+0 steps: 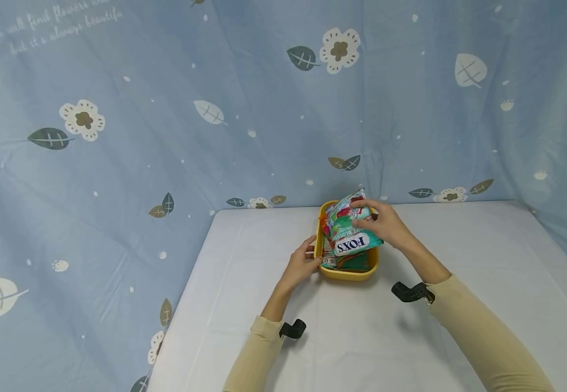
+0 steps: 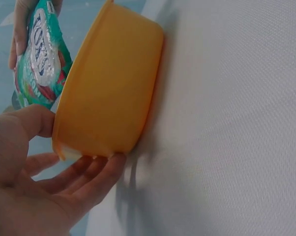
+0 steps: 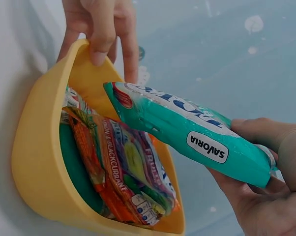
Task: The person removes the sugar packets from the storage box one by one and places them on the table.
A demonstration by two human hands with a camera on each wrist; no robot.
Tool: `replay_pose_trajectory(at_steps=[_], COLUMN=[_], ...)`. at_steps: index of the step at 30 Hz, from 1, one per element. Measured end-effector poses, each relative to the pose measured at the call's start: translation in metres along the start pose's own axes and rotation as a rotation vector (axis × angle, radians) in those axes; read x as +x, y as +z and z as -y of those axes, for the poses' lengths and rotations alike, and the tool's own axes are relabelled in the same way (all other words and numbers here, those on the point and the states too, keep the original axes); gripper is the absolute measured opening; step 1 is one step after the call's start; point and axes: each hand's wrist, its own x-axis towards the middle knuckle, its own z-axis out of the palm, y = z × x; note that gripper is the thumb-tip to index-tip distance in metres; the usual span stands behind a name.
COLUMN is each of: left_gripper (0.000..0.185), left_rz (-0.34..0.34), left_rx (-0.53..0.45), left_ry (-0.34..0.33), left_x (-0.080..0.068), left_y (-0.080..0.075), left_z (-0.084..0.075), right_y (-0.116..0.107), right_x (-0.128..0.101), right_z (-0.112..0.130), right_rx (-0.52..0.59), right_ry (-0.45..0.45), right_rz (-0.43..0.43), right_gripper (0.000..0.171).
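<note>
A yellow plastic container (image 1: pixel 347 275) stands near the table's far edge. At its left side my left hand (image 1: pixel 303 262) holds it, thumb over the rim and fingers against the outer wall. My right hand (image 1: pixel 386 224) grips a teal Fox's candy bag (image 1: pixel 352 228) by its edge, thumb on one face and fingers behind, tilted over the container. Inside lie other candy bags; an orange one (image 3: pixel 123 172) with fruit pictures shows in the right wrist view, beside a teal one (image 3: pixel 76 164) partly hidden under it.
A white cloth (image 1: pixel 352 337) covers the table. Behind it hangs a blue curtain (image 1: pixel 263 109) with flowers and leaves, close to the container's far end. Black camera mounts (image 1: pixel 410 292) sit at both wrists.
</note>
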Motion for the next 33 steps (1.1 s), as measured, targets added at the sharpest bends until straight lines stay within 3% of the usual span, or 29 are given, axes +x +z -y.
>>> replay_pose_trajectory(at_steps=[8,33], left_gripper=[0.067,0.067], left_rz=[-0.009,-0.044], left_rx=[-0.011,0.038], left_ry=[-0.025,-0.065], left_x=[-0.006,-0.014], left_y=[0.004,0.012], left_z=[-0.007,-0.004], right_y=[-0.01,-0.048], right_x=[-0.005,-0.022], right_z=[0.001,-0.001], right_rx=[0.011,-0.004], right_ry=[0.003,0.034], right_rz=[0.005,-0.017], right_gripper=[0.044,0.052])
